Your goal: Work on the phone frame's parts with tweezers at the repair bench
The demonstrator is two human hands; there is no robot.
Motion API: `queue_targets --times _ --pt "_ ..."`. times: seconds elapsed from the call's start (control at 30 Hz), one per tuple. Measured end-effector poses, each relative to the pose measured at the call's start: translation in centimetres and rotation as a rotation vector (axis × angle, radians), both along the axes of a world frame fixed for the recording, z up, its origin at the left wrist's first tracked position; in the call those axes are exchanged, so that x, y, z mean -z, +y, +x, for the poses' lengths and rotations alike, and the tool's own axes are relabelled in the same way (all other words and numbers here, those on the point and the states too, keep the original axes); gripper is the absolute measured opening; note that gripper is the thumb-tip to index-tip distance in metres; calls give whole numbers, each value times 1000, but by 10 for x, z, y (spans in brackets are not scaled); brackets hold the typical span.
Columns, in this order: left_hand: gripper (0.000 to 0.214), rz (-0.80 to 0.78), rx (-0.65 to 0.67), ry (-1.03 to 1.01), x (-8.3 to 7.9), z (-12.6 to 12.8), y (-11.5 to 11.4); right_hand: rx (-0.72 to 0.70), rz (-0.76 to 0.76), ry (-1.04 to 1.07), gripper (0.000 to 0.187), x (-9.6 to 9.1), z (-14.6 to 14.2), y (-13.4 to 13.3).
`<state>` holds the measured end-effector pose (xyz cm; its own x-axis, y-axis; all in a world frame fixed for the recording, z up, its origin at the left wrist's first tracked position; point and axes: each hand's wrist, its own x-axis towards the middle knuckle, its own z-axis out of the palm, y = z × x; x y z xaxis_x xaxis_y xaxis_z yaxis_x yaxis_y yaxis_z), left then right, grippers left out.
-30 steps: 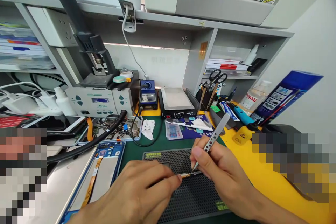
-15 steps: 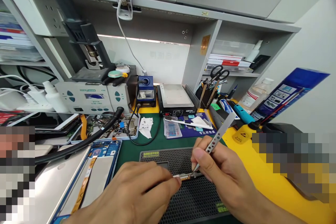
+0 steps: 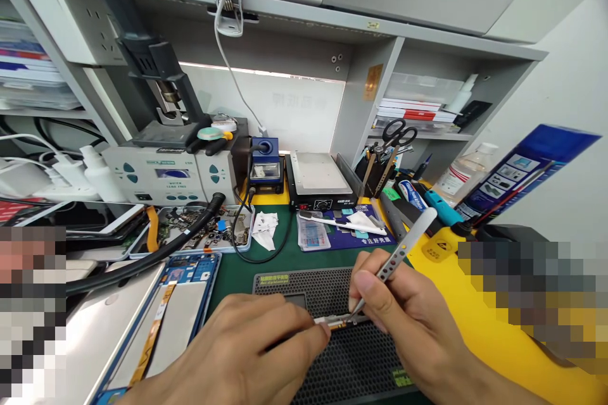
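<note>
The right hand [image 3: 403, 310] grips silver tweezers [image 3: 392, 264] like a pen, probably for fine control. The left hand [image 3: 256, 348] pinches a slim strip [image 3: 336, 321] by its left end, seemingly to steady it. The strip lies between both hands, the tweezers' tip at its right part. Beneath is a black mat [image 3: 351, 367], perhaps against slipping; to the left sits an opened blue-framed device [image 3: 187, 329].

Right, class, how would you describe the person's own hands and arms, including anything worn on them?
Both the left hand and the right hand are bare, with no gloves or rings showing. The right forearm shows no sleeve, watch or bracelet; the left forearm is mostly out of view.
</note>
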<state>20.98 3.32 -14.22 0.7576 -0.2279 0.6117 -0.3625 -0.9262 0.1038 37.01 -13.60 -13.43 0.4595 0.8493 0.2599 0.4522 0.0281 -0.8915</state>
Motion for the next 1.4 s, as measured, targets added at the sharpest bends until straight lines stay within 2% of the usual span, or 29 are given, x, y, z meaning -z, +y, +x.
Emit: queue_targets --times 0.2,0.47,0.9,1.1,1.4 --pt "32 2 8 14 -5 2 -2 -26 4 10 35 2 -1 -1" --pt "29 -52 -34 0 -5 2 -3 -58 6 3 33 0 0 1" --pt "28 -53 4 -25 -2 1 -1 -79 23 1 33 2 0 2" --pt "32 -44 26 -6 -2 4 0 -27 35 59 33 4 -2 2" --pt "32 -53 18 -36 -4 4 -4 -39 32 24 33 1 -3 3"
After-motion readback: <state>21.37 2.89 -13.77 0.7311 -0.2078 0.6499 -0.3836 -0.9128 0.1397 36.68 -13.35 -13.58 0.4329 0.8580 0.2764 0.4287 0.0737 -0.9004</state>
